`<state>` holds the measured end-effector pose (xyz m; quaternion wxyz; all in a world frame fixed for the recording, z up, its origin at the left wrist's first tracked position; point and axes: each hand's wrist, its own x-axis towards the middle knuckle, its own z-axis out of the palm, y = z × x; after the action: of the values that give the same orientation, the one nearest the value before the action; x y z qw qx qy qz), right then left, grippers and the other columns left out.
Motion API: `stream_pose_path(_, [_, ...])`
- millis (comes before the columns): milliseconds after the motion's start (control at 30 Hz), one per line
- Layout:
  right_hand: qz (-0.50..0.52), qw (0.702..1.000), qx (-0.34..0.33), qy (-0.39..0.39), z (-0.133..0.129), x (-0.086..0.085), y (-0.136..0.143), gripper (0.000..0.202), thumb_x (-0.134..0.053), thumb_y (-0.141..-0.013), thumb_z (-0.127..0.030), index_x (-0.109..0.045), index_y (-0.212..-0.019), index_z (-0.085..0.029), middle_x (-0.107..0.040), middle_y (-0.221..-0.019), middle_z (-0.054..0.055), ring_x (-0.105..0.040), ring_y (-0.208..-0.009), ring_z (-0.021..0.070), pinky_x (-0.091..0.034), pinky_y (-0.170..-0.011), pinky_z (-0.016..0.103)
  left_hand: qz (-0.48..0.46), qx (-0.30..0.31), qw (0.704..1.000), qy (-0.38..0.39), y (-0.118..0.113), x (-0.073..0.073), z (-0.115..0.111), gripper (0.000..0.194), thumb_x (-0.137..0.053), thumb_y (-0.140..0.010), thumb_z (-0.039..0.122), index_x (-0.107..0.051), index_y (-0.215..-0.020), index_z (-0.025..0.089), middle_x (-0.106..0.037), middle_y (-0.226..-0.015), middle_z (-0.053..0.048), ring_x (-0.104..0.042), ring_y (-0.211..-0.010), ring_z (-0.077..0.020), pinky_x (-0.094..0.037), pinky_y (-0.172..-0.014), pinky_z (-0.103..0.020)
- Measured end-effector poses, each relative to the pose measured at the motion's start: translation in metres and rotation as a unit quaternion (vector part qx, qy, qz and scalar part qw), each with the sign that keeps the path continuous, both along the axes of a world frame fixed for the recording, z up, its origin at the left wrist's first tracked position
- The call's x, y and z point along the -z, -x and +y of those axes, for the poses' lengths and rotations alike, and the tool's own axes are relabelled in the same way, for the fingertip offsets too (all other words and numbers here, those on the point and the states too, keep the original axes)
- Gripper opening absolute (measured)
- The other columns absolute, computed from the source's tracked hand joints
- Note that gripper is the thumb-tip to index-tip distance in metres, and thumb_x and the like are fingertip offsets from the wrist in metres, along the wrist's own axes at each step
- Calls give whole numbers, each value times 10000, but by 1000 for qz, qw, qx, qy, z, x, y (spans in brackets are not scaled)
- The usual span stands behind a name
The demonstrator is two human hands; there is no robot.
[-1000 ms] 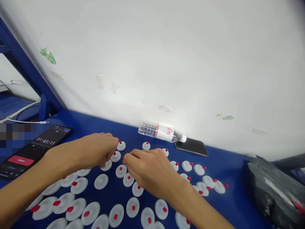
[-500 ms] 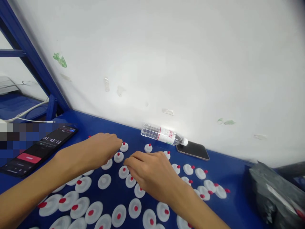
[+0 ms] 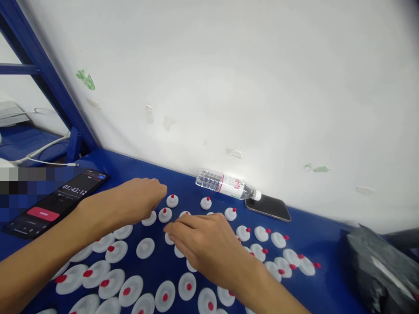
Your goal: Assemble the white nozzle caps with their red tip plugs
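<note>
Many round white plastic caps (image 3: 165, 296), most with a red tip in the middle, lie spread over the blue tabletop. My left hand (image 3: 144, 199) is closed above the caps on the left, its curled fingers turned away from view, so what it holds is hidden. My right hand (image 3: 204, 240) reaches over the middle caps with its fingers pressed together. Its fingertips cover the top of a white cap (image 3: 169, 238), whose tip does not show. Between the forearms lies a white cap without a red tip (image 3: 145, 248).
A clear water bottle (image 3: 225, 185) lies on its side against the white wall, its neck by a dark phone (image 3: 268, 206). Another phone showing a timer (image 3: 59, 200) lies at the left. A dark plastic bag (image 3: 379, 266) sits at the right. A blue frame post (image 3: 49, 74) rises at the left.
My right hand has shifted slightly left, its fingertips now over a cap whose red tip showed before. My left hand stays closed in nearly the same place. The view has tilted slightly.
</note>
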<state>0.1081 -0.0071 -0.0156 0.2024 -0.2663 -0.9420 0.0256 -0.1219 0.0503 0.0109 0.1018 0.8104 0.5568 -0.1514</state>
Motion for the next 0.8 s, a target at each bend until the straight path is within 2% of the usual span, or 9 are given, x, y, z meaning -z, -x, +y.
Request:
stream_pose_path(233, [-32, 997, -5, 65, -8, 0, 20, 145, -588, -1053, -139, -693, -1005, -226, -764, -912, -62, -693, -731, 121, -254, -520, 326, 22, -36, 997, 63, -17, -19, -3, 208, -686, -721, 26, -657, -831, 200, -722, -948, -77, -692, -879, -274, -389, -657, -348])
stream_pose_path(367, [-41, 996, -16, 73, -9, 2, 36, 143, -599, -1008, -108, -666, -981, -232, -758, -882, -81, -702, -753, 123, -238, -506, 327, 13, -46, 995, 85, -19, -28, -3, 186, -718, -734, 51, -660, -840, 191, -727, -958, -76, -696, -895, -262, -405, -658, -333])
stream_pose_path(600, [-68, 993, -18, 98, -10, 6, 46, 206, -642, -915, -22, -662, -949, -225, -772, -904, -75, -707, -750, 121, -255, -520, 318, 3, -46, 994, 94, -18, -31, -3, 215, -770, -708, 77, -687, -880, 175, -736, -1029, -101, -712, -923, -275, -418, -642, -327])
stream_pose_path(800, [-101, 988, -28, 110, -13, 11, 49, 246, -589, -952, -9, -705, -1003, -220, -796, -986, -47, -741, -820, 139, -291, -557, 325, 8, -50, 994, 98, -22, -38, -7, 188, -751, -746, 68, -697, -893, 170, -752, -1022, -96, -720, -949, -270, -434, -657, -320])
